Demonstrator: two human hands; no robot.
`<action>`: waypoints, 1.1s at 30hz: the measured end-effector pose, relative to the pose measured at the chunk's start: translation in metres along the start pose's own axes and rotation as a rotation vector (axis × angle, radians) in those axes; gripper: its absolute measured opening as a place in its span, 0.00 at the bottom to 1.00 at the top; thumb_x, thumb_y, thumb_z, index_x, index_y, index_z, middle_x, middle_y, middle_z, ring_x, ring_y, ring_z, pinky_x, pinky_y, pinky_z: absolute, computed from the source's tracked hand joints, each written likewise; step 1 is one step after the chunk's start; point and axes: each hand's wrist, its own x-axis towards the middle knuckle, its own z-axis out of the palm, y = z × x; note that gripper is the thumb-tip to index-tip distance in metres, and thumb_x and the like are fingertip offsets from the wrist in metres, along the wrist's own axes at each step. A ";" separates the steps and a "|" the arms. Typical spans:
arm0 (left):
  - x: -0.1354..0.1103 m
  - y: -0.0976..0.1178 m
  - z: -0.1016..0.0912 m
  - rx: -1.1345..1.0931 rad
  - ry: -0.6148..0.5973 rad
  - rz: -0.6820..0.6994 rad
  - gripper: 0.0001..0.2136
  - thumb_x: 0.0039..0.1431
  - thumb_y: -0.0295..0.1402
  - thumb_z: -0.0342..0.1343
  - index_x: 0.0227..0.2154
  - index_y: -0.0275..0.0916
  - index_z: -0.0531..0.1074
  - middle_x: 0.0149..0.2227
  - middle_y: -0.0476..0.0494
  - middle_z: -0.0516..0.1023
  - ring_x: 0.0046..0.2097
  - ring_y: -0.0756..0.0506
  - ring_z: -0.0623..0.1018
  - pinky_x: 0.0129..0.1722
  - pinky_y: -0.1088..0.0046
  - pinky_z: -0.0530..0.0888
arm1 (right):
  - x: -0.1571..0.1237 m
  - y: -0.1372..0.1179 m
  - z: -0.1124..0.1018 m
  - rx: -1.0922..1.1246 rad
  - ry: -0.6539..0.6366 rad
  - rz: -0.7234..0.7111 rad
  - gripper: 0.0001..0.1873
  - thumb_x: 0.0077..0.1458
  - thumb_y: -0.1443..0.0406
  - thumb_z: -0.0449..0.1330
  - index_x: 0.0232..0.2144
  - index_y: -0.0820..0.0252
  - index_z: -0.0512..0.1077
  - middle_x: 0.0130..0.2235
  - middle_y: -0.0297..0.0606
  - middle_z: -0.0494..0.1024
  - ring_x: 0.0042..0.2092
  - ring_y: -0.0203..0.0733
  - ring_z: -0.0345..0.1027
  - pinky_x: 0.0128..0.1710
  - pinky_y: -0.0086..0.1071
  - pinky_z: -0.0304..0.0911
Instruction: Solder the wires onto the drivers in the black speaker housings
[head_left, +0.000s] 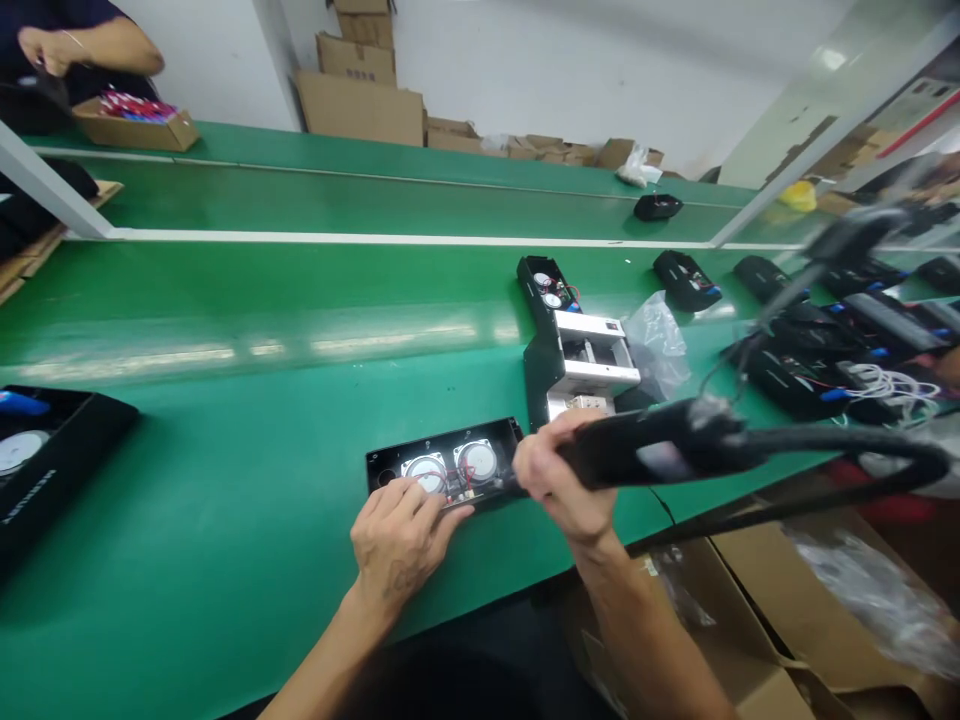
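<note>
A black speaker housing (442, 440), its inside facing up, lies on the green bench in front of me. Two round white speakers (476, 461) with red wires sit in it. My left hand (401, 530) grips the housing's near edge, fingers over the rim and thumb along the front. My right hand (566, 470) is wrapped around a black electric screwdriver (652, 445), held tilted at the housing's right end. Its tip is hard to make out. Just beyond stands a white-and-black box-shaped machine (596, 352), like a screw feeder.
Another open housing (544, 280) lies behind the machine, beside a clear plastic bag (658, 335). Several housings and white cables (892, 390) crowd the right. One housing (60, 470) is at left. Cardboard boxes (750, 600) stand below right. A co-worker's hand (52, 48) is far left.
</note>
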 end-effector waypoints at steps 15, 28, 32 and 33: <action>-0.003 -0.009 0.005 0.107 0.083 0.100 0.11 0.60 0.43 0.67 0.31 0.43 0.77 0.28 0.50 0.79 0.38 0.42 0.79 0.37 0.67 0.68 | 0.096 -0.030 -0.109 -0.445 0.516 -0.567 0.20 0.53 0.57 0.72 0.42 0.54 0.68 0.26 0.25 0.71 0.28 0.37 0.69 0.37 0.37 0.69; -0.004 -0.023 0.001 -0.083 -0.057 0.011 0.17 0.65 0.46 0.62 0.48 0.39 0.72 0.34 0.47 0.82 0.38 0.42 0.80 0.41 0.65 0.73 | 0.077 -0.008 -0.089 -0.443 0.328 -0.200 0.14 0.53 0.61 0.71 0.35 0.57 0.69 0.18 0.22 0.70 0.18 0.32 0.62 0.24 0.32 0.62; 0.002 -0.033 -0.002 -0.195 -0.103 0.123 0.14 0.66 0.42 0.62 0.47 0.40 0.69 0.34 0.50 0.85 0.45 0.40 0.83 0.58 0.54 0.70 | 0.062 -0.021 -0.076 -0.308 0.202 -0.087 0.15 0.52 0.64 0.71 0.37 0.56 0.70 0.18 0.20 0.67 0.17 0.31 0.60 0.19 0.29 0.58; 0.004 -0.034 -0.002 -0.217 -0.101 0.130 0.14 0.65 0.41 0.63 0.46 0.41 0.68 0.34 0.50 0.85 0.47 0.39 0.83 0.62 0.51 0.68 | 0.055 -0.025 -0.068 -0.234 0.177 -0.079 0.15 0.53 0.65 0.71 0.38 0.55 0.69 0.18 0.19 0.65 0.17 0.30 0.58 0.19 0.28 0.57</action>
